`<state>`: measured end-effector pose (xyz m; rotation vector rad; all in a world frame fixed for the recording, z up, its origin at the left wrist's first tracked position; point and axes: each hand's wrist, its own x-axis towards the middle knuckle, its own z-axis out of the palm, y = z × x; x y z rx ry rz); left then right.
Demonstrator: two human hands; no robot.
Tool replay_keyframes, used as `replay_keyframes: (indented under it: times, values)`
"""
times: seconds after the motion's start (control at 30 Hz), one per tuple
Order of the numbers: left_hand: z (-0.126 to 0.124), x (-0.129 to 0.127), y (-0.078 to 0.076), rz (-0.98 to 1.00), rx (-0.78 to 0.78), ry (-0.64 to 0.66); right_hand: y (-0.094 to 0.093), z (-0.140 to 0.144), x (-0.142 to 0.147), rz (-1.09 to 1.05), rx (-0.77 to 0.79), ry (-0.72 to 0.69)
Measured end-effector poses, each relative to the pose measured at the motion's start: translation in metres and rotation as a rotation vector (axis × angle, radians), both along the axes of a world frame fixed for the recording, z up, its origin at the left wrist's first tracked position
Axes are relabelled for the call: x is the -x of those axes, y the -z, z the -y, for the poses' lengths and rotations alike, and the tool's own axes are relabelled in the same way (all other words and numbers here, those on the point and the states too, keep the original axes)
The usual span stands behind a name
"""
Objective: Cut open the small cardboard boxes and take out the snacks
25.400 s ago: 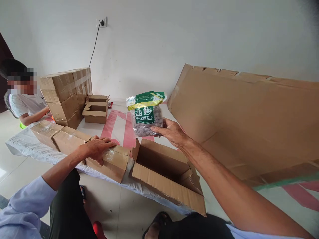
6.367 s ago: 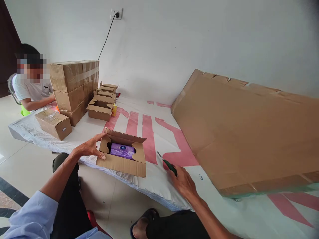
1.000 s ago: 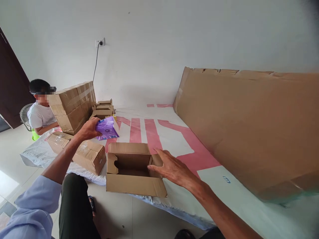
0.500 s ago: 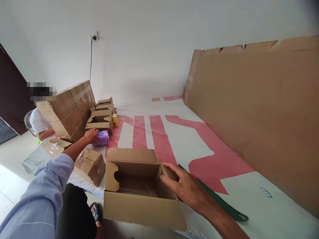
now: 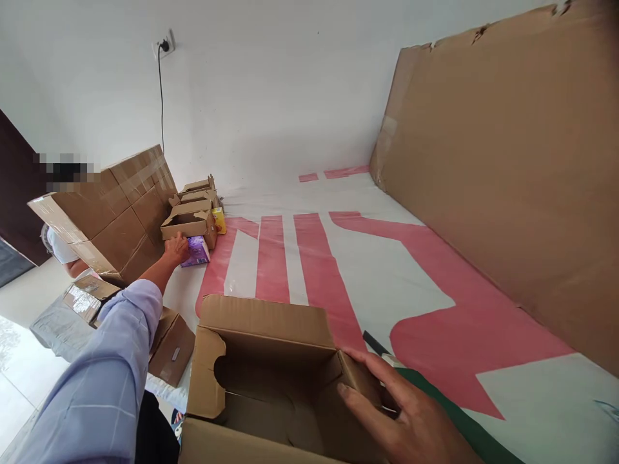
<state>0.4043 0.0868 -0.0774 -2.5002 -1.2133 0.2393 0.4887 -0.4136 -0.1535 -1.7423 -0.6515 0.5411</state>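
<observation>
My left hand point(image 5: 176, 248) reaches far to the left and rests on a purple tissue pack point(image 5: 197, 251) lying on the sheet beside a small open carton point(image 5: 189, 223). Whether the fingers still grip the pack is hard to tell. My right hand point(image 5: 401, 419) lies on the right end flap of an open, empty cardboard box point(image 5: 264, 377) close in front of me, fingers spread over the flap. A dark-handled tool point(image 5: 374, 341) pokes out just beyond that hand.
A white sheet with pink stripes point(image 5: 309, 258) covers the floor. A stack of taped cartons point(image 5: 113, 212) stands at left, with a person's sleeve point(image 5: 58, 246) behind it. Sealed boxes point(image 5: 169, 341) lie near my left arm. A large cardboard sheet point(image 5: 507, 167) leans on the right wall.
My left hand carried the purple pack from above the open box out to the left and set it down by the small cartons. The view swung lower and closer to the box.
</observation>
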Motion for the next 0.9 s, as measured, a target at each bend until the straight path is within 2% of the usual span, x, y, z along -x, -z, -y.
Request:
replay_keyframes:
  times: [0.2,0.33,0.4,0.47,0.5,0.53,0.6,0.63,0.7,0.77,0.8,0.9]
  values:
    - [0.001,-0.018,-0.004,0.097,0.019,-0.127,0.008,-0.001,-0.002,-0.009,0.043,0.001]
    - [0.019,-0.012,-0.028,0.139,0.048,-0.098,0.002,-0.007,-0.004,0.044,0.078,0.088]
    - [0.040,-0.005,-0.046,0.154,0.067,-0.025,-0.003,-0.012,-0.008,0.071,0.103,0.144]
    - [0.073,0.005,-0.061,0.179,0.129,0.120,-0.006,-0.018,-0.017,0.101,0.134,0.188]
    - [0.094,0.011,-0.065,0.191,0.188,0.228,-0.006,-0.022,-0.022,0.116,0.151,0.207]
    - [0.119,0.019,-0.067,0.236,0.317,0.430,-0.006,-0.026,-0.027,0.129,0.166,0.218]
    - [0.172,0.035,-0.061,0.237,0.562,0.781,-0.006,-0.037,-0.036,0.148,0.178,0.220]
    - [0.199,0.043,-0.054,0.196,0.611,0.901,-0.005,-0.043,-0.039,0.158,0.166,0.215]
    - [0.242,0.053,-0.037,0.085,0.564,1.021,-0.005,-0.057,-0.038,0.183,0.113,0.204]
    - [0.265,0.057,-0.021,-0.018,0.459,0.994,-0.004,-0.069,-0.031,0.211,0.037,0.197]
    - [0.268,0.056,-0.015,-0.059,0.410,0.947,-0.003,-0.073,-0.027,0.224,-0.002,0.194]
    - [0.244,0.051,-0.013,-0.119,0.302,0.747,0.007,-0.073,-0.014,0.287,-0.106,0.170]
